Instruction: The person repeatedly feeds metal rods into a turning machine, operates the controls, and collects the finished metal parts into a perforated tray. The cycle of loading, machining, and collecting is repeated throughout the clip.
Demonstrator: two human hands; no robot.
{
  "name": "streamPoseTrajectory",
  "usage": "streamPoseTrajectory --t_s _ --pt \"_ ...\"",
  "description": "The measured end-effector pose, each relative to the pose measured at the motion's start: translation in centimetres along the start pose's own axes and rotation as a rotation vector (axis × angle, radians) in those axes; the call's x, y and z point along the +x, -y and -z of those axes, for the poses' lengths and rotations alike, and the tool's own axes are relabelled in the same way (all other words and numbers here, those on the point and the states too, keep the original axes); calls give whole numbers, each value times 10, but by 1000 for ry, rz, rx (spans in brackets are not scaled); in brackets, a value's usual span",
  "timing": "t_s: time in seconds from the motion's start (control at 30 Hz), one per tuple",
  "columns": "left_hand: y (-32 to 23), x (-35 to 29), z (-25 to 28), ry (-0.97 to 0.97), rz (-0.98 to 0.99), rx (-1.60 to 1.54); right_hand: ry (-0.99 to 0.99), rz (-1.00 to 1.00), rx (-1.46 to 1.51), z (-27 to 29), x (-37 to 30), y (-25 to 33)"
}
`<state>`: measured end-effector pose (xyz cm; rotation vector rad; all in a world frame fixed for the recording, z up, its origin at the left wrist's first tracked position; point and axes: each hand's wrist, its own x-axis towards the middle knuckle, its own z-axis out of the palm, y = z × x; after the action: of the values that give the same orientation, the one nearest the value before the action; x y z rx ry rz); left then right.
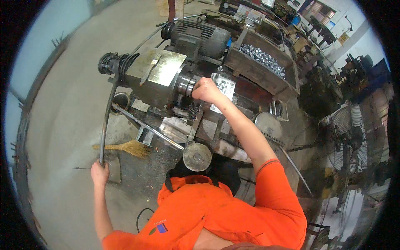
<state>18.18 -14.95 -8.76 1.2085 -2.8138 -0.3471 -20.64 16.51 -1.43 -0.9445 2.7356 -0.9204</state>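
Note:
My left hand (100,173) is wrapped round the lower end of a long metal lever (109,112), which runs up to the rear end of a lathe-like machine's headstock (156,77). My right hand (205,89) is at the front of the shiny round spindle nose (186,85), fingers curled and pressed together. Whatever they pinch is hidden behind the hand. A small flat metal plate (225,87) with bits on it lies just right of that hand. On top of the headstock rests a tool with a narrow blade (149,71).
An electric motor (198,39) stands behind the headstock. Beyond it a wooden crate (260,68) holds many small shiny metal parts. A round-ended bar (197,157) is close before my body. On the floor lies a straw broom (129,147); a large fan (350,137) stands at right.

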Motion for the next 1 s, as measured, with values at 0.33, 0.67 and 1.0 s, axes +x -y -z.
streamPoseTrajectory --t_s 0.33,0.67,1.0 --pt "150 152 32 -359 -308 549 -74 -64 197 15 -4 3" --pt "78 146 1 -668 -216 10 -292 -9 10 83 -111 -39" --pt "-82 106 -219 305 -307 -16 -385 -666 15 114 -310 -133"
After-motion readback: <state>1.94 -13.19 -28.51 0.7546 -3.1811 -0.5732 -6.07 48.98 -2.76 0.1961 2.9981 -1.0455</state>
